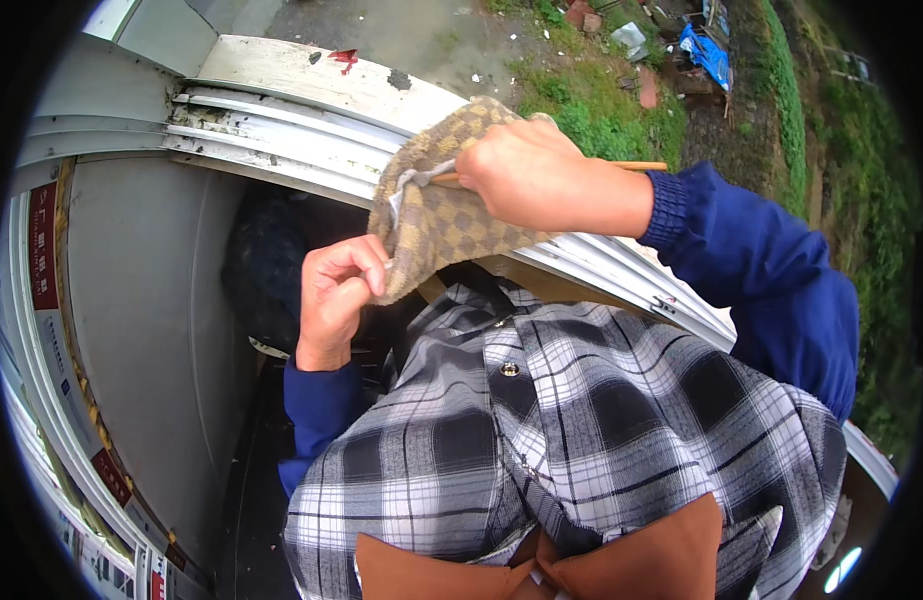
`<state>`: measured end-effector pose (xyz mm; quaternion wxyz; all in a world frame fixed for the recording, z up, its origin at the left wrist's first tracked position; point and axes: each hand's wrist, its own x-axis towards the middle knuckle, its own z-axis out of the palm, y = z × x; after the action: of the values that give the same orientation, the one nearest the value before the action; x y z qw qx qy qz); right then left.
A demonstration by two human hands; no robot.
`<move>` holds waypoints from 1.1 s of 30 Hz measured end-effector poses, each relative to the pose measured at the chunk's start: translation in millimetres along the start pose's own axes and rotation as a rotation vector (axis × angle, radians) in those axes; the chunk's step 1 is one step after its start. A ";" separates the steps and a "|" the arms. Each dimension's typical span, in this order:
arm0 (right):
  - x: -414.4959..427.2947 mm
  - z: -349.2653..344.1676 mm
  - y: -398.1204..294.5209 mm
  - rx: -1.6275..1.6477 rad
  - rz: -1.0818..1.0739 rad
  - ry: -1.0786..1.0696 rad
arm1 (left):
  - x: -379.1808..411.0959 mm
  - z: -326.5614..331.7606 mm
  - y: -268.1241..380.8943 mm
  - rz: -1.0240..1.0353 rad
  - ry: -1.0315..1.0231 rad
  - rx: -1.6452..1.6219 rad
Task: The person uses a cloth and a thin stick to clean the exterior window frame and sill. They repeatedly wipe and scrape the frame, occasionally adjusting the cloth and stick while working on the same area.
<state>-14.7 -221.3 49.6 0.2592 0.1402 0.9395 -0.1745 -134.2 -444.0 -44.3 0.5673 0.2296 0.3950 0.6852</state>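
A brown-and-tan checkered fabric piece [476,225], knitted or fleecy, is stretched between my two hands over the window sill. My left hand [341,292] pinches its lower left edge between thumb and fingers. My right hand [525,172] is closed around a thin wooden stick [638,166], one end of which sticks out past the wrist. The stick's other end reaches the fabric's pale, bunched inner edge. Part of the fabric lies behind my right hand, so its full shape is hidden.
A white window frame [281,139] with dirty tracks runs beneath the fabric. Outside lie wet ground, weeds and a blue tarp [705,56]. At left stand a grey panel [139,300] and stacked white profiles with printed labels. A dark bundle [263,262] sits below the sill.
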 end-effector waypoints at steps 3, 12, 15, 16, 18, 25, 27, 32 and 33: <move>50.3 -19.0 -21.7 0.013 -0.081 0.012 | 3.7 -22.1 25.6 0.107 0.173 0.039; 97.3 -10.6 2.2 0.734 -0.071 0.249 | 36.7 -28.1 121.5 0.299 0.194 0.194; 35.1 -14.1 18.1 1.273 -0.071 0.382 | 50.6 18.6 158.3 0.472 -0.018 0.119; 17.4 -10.4 29.7 1.417 -0.127 0.408 | 61.2 26.9 165.0 0.518 -0.156 0.122; -13.9 -5.1 62.0 1.175 0.017 0.509 | 103.8 54.5 162.3 0.450 -0.241 0.344; -113.6 -18.5 92.5 1.322 -0.187 0.894 | 136.3 191.5 165.6 0.279 -0.351 0.389; -123.3 -13.7 91.8 1.319 -0.385 0.976 | 168.7 197.7 139.2 0.255 -0.485 0.375; -141.3 -5.6 106.2 1.393 -0.357 0.863 | 169.4 234.5 110.0 0.149 -0.582 0.392; -146.5 -2.9 114.0 1.351 -0.351 0.876 | 175.6 236.9 101.0 0.215 -0.578 0.409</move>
<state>145.5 -142.9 101.3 -0.3023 0.1723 0.6562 -0.6696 -57.8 -213.6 151.2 0.5224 0.5626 0.3209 0.5546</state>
